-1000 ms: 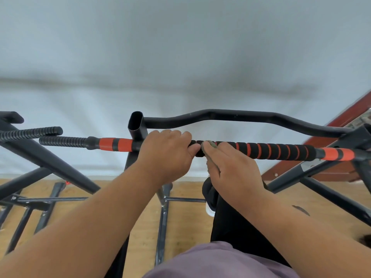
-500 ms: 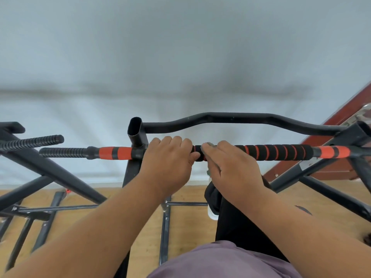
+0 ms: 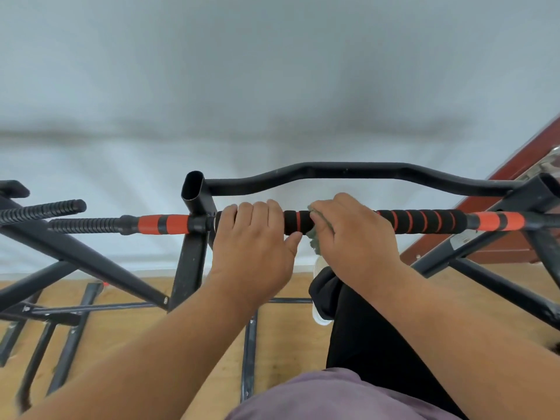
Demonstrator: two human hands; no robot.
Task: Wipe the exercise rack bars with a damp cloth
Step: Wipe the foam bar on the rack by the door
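**Cloth hand sliding right along the foam bar**

While gripping the black foam-padded horizontal bar with thin orange rings (image 3: 421, 222), parted now from its neighbour: the right hand (image 3: 356, 237), close against the left hand (image 3: 253, 247) half a second ago, with a short stretch of bare foam newly exposed between the two. Moved rightward along the bar, then, with the left hand staying planted near the black oval-mouthed upright tube (image 3: 194, 195). Judged as a wiping stroke under way, heading toward the unwiped ringed section and the solid orange sleeve at the far right.

From the head view: left hand curled over the top of the bar, fingers wrapped forward, thumb underneath, holding the bar alone as a brace. Right hand curled likewise over the bar, pressing a small crumpled grey-green damp cloth (image 3: 316, 237) around the foam; only a scrap showing at the fingertips and hanging below the thumb side. Behind, untouched by either hand, the bare black wavy steel crossbar (image 3: 348, 171). Most of the rack apparently left to wipe.
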